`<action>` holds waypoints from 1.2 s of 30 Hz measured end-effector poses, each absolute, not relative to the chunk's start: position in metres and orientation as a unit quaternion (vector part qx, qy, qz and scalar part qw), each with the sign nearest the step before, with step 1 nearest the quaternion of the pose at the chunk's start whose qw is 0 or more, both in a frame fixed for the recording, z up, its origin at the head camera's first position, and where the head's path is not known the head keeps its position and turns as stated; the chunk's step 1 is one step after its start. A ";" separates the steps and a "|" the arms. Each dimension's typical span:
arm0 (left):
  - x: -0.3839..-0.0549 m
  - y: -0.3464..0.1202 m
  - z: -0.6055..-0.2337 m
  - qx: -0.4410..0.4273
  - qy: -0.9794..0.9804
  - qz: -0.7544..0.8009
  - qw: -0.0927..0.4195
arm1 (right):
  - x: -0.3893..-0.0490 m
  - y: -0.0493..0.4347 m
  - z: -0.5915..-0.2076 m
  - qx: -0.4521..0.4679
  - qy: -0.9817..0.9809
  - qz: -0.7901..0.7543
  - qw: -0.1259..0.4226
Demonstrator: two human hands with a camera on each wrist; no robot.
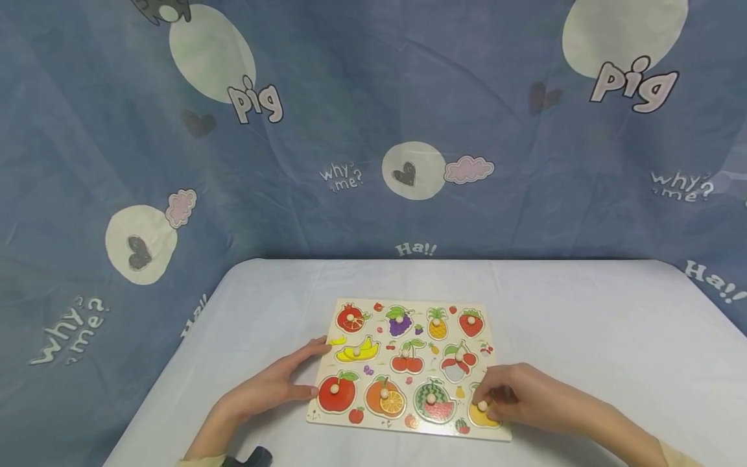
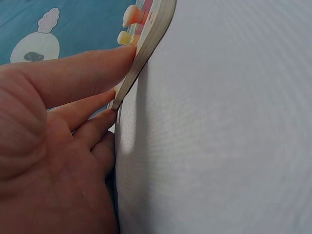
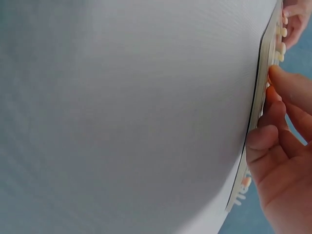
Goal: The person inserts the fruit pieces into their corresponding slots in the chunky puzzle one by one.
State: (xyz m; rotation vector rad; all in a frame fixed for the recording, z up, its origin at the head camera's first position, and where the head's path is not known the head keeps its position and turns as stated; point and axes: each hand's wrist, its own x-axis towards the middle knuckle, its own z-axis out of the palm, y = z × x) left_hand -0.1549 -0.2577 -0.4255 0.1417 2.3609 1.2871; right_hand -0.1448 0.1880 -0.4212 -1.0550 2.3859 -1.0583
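A wooden fruit puzzle board (image 1: 388,425) lies flat on the white table, with knobbed pieces in its slots. My left hand (image 1: 265,383) rests along its left edge, thumb and fingers spread and fairly straight; in the left wrist view the thumb (image 2: 92,73) touches the board's rim. At the lower right corner, my right hand (image 1: 525,399) pinches the pale knob of a yellow fruit piece (image 1: 483,420), thumb and forefinger about it. That piece sits in its slot, partly hidden by the fingers. Watermelon (image 1: 443,412) and cherry pieces (image 1: 414,366) lie nearby.
The white table (image 1: 583,311) stretches around the board on all sides. Behind it hangs a blue printed cloth (image 1: 327,220). A dark object (image 1: 259,456) shows beside the left wrist at the bottom edge.
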 end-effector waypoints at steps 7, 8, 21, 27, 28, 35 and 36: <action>-0.156 -0.256 -0.426 0.057 0.853 0.469 0.222 | -0.138 0.192 -0.422 -0.351 0.844 -0.371 0.163; -0.156 -0.255 -0.426 0.059 0.852 0.471 0.223 | -0.137 0.193 -0.422 -0.346 0.846 -0.370 0.164; -0.153 -0.252 -0.424 0.057 0.861 0.463 0.203 | -0.115 0.179 -0.414 -0.303 0.886 -0.351 0.022; -0.142 -0.242 -0.415 0.074 0.945 0.310 0.070 | -0.096 0.170 -0.398 -0.197 0.960 -0.192 -0.059; -0.140 -0.241 -0.413 0.079 0.961 0.262 0.037 | -0.095 0.171 -0.396 -0.182 0.967 -0.171 -0.058; -0.120 -0.239 -0.405 0.061 0.996 0.026 -0.065 | -0.093 0.195 -0.401 -0.101 0.988 -0.119 -0.011; -0.118 -0.240 -0.405 0.054 0.997 0.019 -0.059 | -0.094 0.199 -0.404 -0.093 0.989 -0.118 -0.005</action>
